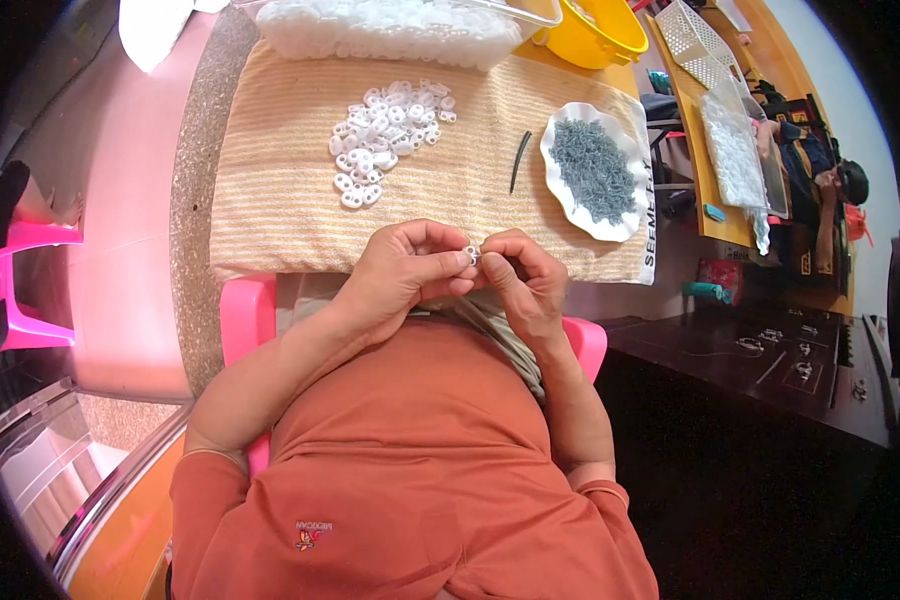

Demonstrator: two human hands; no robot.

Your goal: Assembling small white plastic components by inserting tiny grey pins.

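Top centre: clear bin (pixel 544 14), white pieces (pixel 390 30) | right of centre: scalloped plate (pixel 610 232), grey bits (pixel 596 172) | centre: left hand (pixel 402 268), right hand (pixel 530 282) pinching small piece (pixel 473 256)

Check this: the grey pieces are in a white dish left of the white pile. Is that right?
Not quite: in the head view, the white dish is to the right of the white pile, not left. The grey pieces are indeed in it.

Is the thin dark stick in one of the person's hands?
No, the dark stick lies on the striped cloth, apart from the left hand and right hand.
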